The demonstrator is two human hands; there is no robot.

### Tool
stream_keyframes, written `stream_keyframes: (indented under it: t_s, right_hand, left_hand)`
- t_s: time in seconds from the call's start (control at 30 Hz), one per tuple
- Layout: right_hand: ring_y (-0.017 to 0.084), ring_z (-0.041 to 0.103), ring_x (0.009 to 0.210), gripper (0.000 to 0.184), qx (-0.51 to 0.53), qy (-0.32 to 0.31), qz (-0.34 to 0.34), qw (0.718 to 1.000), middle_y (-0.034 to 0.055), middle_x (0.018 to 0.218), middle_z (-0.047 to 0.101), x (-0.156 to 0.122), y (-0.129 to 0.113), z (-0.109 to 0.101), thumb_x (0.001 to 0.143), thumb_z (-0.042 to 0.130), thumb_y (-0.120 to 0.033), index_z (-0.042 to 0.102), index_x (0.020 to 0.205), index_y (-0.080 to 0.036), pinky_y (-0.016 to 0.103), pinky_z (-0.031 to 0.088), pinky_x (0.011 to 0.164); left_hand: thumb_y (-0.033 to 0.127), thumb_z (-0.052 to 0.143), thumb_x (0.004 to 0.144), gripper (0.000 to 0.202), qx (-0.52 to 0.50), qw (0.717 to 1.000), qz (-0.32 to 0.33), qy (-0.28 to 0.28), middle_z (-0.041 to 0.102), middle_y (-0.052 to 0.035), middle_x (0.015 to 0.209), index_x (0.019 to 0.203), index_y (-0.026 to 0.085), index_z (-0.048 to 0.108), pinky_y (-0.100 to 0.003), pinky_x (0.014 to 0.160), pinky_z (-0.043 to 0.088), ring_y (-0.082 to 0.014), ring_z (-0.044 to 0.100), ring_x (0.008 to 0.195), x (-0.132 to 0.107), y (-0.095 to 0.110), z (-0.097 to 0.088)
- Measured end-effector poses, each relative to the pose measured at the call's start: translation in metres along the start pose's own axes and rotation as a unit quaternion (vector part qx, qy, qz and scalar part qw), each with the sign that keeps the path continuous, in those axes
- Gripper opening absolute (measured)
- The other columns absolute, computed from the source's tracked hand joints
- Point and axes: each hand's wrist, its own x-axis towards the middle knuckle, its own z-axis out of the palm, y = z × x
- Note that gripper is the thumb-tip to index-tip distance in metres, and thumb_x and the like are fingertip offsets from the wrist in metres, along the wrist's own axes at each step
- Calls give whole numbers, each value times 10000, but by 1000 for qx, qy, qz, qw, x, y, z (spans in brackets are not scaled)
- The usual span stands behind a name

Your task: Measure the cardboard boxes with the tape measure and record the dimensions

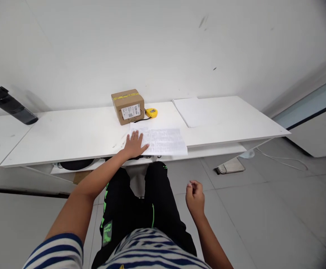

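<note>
Worktop: items counted.
Cardboard box, one; yellow tape measure, one; dark bottle, one; printed paper lot, one; plain paper lot, one.

office-like room, white desk, papers, tiled floor

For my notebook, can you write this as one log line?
left hand: flat on paper | right hand: curled, off table | cardboard box: beside yellow tape measure

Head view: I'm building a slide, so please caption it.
Left hand flat on a sheet, box and tape measure beyond; right hand curled, off the desk.
</note>
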Motion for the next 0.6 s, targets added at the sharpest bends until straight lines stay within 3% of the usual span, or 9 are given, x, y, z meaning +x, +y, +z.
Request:
stream_keyframes:
  t_s: [0.07, 0.13, 0.23, 0.3, 0.37, 0.43, 0.5, 0.6]
  right_hand:
    - [290, 658, 734, 492, -26, 27, 0, 999, 102, 825, 702, 8, 8, -10, 814, 468, -665, 581, 1014, -230, 403, 459, 691]
    - [278, 635, 716, 499, -48, 89, -2, 995, 86, 810, 675, 25, 13, -23, 780, 534, -670, 578, 1008, -228, 404, 452, 695]
    - [252, 623, 736, 491, -9, 172, -37, 984, 49, 787, 627, 60, 6, -40, 850, 490, -645, 558, 1057, -205, 402, 479, 751]
    - [252, 612, 752, 472, -39, 183, -86, 979, 64, 806, 618, 80, -10, -42, 887, 443, -647, 569, 988, -204, 420, 482, 774]
    - [244, 606, 746, 508, -51, 187, -153, 969, 67, 822, 608, 93, -33, -35, 915, 427, -659, 586, 1020, -189, 425, 485, 770]
    - [215, 595, 701, 561, 4, 190, -232, 954, 41, 818, 586, 98, -59, -23, 943, 425, -665, 558, 1175, -172, 397, 492, 725]
    - [179, 549, 632, 623, 59, 179, -302, 935, 17, 822, 582, 94, -85, -11, 912, 517, -690, 488, 1298, -201, 340, 464, 619]
    - [185, 566, 635, 673, 68, 193, -373, 905, 40, 862, 622, 90, -127, 4, 876, 631, -686, 463, 1371, -262, 333, 454, 571]
  left_hand:
    - [501, 346, 1040, 766, 15, 994, 103, -29, 93, -125, 1794, 1714, 148, 254, -527, 1334, 68, -306, 75, 1667, 1, -29, -13]
    - [293, 416, 995, 672, 36, 987, 148, -42, 226, -54, 1779, 1665, 246, 387, -540, 1333, 65, -276, 144, 1661, 5, -56, -27]
    - [77, 457, 871, 679, 33, 994, 105, -7, 412, 4, 1710, 1492, 314, 593, -613, 1310, 116, -291, 269, 1624, 14, -78, -35]
    - [29, 435, 844, 605, -24, 996, 70, 54, 536, -5, 1627, 1333, 281, 687, -557, 1275, 276, -271, 434, 1532, 20, -80, -28]
    - [49, 409, 876, 478, -89, 988, 45, 119, 649, -39, 1506, 1174, 245, 726, -485, 1181, 424, -261, 571, 1390, 24, -75, -16]
    - [142, 426, 934, 368, -119, 980, 31, 159, 694, -78, 1421, 1137, 230, 720, -473, 1143, 452, -281, 609, 1313, 27, -70, -7]
    - [293, 470, 986, 367, -116, 980, 32, 160, 642, -102, 1478, 1284, 224, 673, -513, 1213, 368, -315, 547, 1383, 29, -65, -1]
    - [514, 476, 1018, 576, -97, 988, 21, 121, 445, -102, 1666, 1530, 252, 505, -608, 1293, 150, -374, 303, 1568, 31, -60, 3]
